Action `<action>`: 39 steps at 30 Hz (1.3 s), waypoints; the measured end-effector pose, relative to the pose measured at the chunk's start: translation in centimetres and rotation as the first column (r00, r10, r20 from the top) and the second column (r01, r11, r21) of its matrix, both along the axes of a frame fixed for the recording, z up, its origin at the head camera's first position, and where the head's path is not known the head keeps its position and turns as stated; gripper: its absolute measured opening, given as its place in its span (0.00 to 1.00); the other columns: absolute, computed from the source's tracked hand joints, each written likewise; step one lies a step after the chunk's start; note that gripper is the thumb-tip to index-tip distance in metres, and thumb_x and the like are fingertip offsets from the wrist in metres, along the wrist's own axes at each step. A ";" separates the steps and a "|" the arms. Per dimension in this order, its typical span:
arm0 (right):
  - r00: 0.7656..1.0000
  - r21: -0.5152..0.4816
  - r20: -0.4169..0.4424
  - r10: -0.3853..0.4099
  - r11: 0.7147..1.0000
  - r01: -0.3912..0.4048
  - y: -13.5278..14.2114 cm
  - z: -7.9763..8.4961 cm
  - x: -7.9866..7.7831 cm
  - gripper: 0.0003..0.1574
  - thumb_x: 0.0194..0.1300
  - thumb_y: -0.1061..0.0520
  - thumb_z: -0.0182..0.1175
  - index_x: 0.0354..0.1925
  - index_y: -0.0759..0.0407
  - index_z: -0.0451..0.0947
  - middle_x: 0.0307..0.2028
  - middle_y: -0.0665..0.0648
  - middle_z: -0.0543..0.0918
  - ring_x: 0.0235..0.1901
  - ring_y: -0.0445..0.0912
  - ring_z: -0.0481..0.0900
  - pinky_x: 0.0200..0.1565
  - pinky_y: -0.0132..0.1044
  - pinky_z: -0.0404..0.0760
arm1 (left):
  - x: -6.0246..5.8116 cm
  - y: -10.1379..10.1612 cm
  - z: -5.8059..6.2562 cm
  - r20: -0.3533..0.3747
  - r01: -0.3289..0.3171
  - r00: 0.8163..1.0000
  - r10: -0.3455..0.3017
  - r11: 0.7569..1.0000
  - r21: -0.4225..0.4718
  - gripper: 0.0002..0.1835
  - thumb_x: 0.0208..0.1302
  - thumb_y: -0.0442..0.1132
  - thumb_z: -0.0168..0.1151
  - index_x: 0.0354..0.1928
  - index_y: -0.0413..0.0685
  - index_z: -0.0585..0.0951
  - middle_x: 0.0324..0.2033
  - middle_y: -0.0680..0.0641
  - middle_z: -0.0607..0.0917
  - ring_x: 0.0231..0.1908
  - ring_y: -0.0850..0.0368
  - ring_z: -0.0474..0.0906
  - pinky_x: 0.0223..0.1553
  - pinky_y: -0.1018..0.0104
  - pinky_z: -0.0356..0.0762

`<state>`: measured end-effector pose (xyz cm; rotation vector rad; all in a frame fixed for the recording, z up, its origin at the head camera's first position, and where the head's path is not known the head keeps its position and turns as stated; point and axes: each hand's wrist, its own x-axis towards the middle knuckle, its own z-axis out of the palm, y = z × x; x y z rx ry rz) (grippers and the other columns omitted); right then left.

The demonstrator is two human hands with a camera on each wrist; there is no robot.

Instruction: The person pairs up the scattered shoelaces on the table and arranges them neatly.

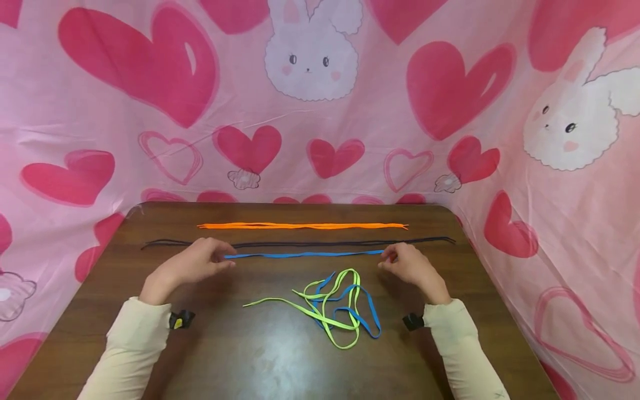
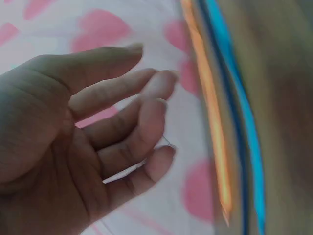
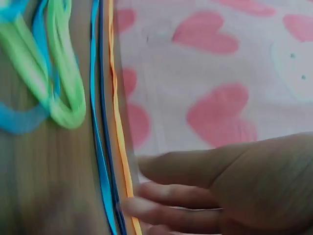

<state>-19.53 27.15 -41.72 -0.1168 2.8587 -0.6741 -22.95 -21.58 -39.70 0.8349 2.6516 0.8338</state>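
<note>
Left wrist: blurry blue lace [image 2: 253,147]

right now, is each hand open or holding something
Left hand: open, holding nothing, near the straight blue lace.
Right hand: open, holding nothing, near the same lace.

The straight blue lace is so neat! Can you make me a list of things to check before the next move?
1. Straight blue lace laid out lengthwise: ok.
2. Dark strands behind it, laid out too: ok.
3. Orange strands laid out, farthest back: ok.
4. Left grip holding nothing: ok.
5. Right grip off the straight blue lace: cannot tell, its fingers are very close.
6. Yellow-green lace apart from the loose blue lace: not ok, they cross in a heap.
</note>
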 end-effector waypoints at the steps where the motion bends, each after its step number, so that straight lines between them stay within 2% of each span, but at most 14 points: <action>1: 0.999 -0.009 0.030 0.026 1.000 -0.026 -0.9 -0.2 0.2 0.12 0.63 0.53 0.70 0.43 0.58 0.84 0.33 0.50 0.85 0.33 0.44 0.80 0.38 0.43 0.78 | 0.2 1.0 0.3 0.011 0.015 1.000 -0.015 1.000 0.007 0.14 0.65 0.36 0.69 0.50 0.37 0.86 0.34 0.50 0.88 0.30 0.61 0.77 0.34 0.64 0.79; 3: 0.995 -0.012 0.074 0.068 0.998 -0.067 -2.6 -0.6 0.6 0.13 0.60 0.53 0.74 0.41 0.57 0.85 0.32 0.49 0.85 0.32 0.43 0.80 0.38 0.43 0.78 | 0.7 3.1 0.7 0.024 0.043 0.999 -0.043 0.999 0.029 0.14 0.65 0.36 0.68 0.51 0.38 0.85 0.33 0.49 0.88 0.30 0.62 0.78 0.33 0.65 0.79; 6: 0.992 0.036 0.106 0.072 0.996 -0.076 -4.6 -1.5 0.8 0.14 0.55 0.53 0.77 0.38 0.55 0.85 0.29 0.46 0.83 0.31 0.42 0.78 0.36 0.43 0.77 | 1.2 6.1 0.9 0.031 0.075 0.997 -0.077 0.994 0.077 0.14 0.66 0.36 0.68 0.52 0.38 0.85 0.32 0.49 0.88 0.31 0.62 0.80 0.35 0.64 0.80; 12: 0.994 0.111 0.091 0.060 0.991 -0.070 -6.5 -2.6 0.8 0.12 0.52 0.60 0.77 0.34 0.52 0.83 0.25 0.47 0.79 0.28 0.44 0.76 0.34 0.44 0.75 | 2.2 11.7 0.1 0.039 0.150 0.987 -0.158 0.976 0.159 0.13 0.67 0.36 0.68 0.52 0.40 0.86 0.37 0.51 0.89 0.35 0.63 0.82 0.40 0.66 0.81; 15: 0.992 0.113 0.102 0.079 0.990 -0.090 -6.6 -2.3 0.9 0.11 0.53 0.63 0.74 0.33 0.52 0.83 0.25 0.47 0.79 0.28 0.44 0.75 0.34 0.45 0.75 | 2.8 14.0 -0.3 0.022 0.179 0.982 -0.186 0.968 0.179 0.12 0.67 0.36 0.68 0.50 0.41 0.87 0.37 0.51 0.89 0.34 0.64 0.81 0.40 0.68 0.81; 19: 0.988 0.117 0.102 0.119 0.984 -0.131 -7.0 -0.7 1.3 0.07 0.56 0.62 0.73 0.30 0.51 0.85 0.25 0.46 0.80 0.28 0.44 0.75 0.33 0.44 0.74 | 3.5 16.2 -0.3 0.000 0.193 0.980 -0.197 0.962 0.191 0.10 0.67 0.37 0.68 0.48 0.44 0.87 0.38 0.52 0.89 0.37 0.63 0.82 0.43 0.66 0.81; 24: 0.973 0.111 0.044 0.227 0.967 -0.231 -8.7 2.4 2.5 0.05 0.61 0.59 0.71 0.29 0.50 0.87 0.25 0.44 0.81 0.26 0.42 0.74 0.30 0.41 0.75 | 4.6 17.4 0.8 -0.001 0.189 0.981 -0.192 0.962 0.195 0.11 0.67 0.39 0.69 0.48 0.46 0.87 0.42 0.52 0.89 0.46 0.55 0.84 0.52 0.58 0.80; 26: 0.965 0.110 0.009 0.262 0.959 -0.262 -9.5 3.6 3.2 0.05 0.63 0.59 0.71 0.30 0.49 0.87 0.26 0.43 0.82 0.27 0.41 0.76 0.30 0.41 0.76 | 4.9 17.6 1.5 -0.025 0.192 0.981 -0.190 0.962 0.194 0.12 0.67 0.39 0.69 0.50 0.45 0.87 0.44 0.51 0.89 0.48 0.53 0.84 0.53 0.57 0.80; 31: 0.944 0.098 -0.101 0.313 0.948 -0.303 -11.0 6.2 5.1 0.04 0.64 0.58 0.70 0.38 0.49 0.87 0.28 0.41 0.83 0.28 0.38 0.76 0.30 0.39 0.76 | 6.0 17.4 3.4 -0.087 0.163 0.986 -0.145 0.955 0.249 0.14 0.70 0.42 0.66 0.53 0.47 0.86 0.46 0.52 0.88 0.49 0.59 0.83 0.53 0.58 0.81; 34: 0.932 0.090 -0.158 0.326 0.945 -0.315 -11.5 7.3 6.2 0.04 0.65 0.55 0.70 0.39 0.47 0.86 0.23 0.39 0.79 0.24 0.36 0.72 0.26 0.35 0.72 | 7.0 17.1 4.1 -0.109 0.138 0.988 -0.109 0.941 0.308 0.16 0.71 0.44 0.65 0.55 0.47 0.84 0.47 0.55 0.88 0.49 0.62 0.83 0.53 0.59 0.80; 37: 0.924 0.090 -0.218 0.313 0.950 -0.301 -11.8 8.2 7.3 0.02 0.65 0.51 0.70 0.34 0.44 0.84 0.19 0.37 0.72 0.21 0.35 0.68 0.24 0.33 0.69 | 7.8 16.9 4.6 -0.147 0.128 0.986 -0.081 0.928 0.350 0.18 0.70 0.46 0.66 0.58 0.46 0.83 0.50 0.55 0.87 0.51 0.62 0.82 0.55 0.59 0.80; 39: 0.925 0.066 -0.249 0.287 0.958 -0.280 -11.9 8.6 7.9 0.07 0.65 0.50 0.70 0.30 0.42 0.82 0.16 0.38 0.68 0.19 0.36 0.66 0.23 0.33 0.67 | 8.2 16.9 4.9 -0.189 0.136 0.980 -0.069 0.919 0.370 0.19 0.70 0.47 0.66 0.58 0.46 0.83 0.51 0.54 0.87 0.52 0.62 0.82 0.56 0.59 0.79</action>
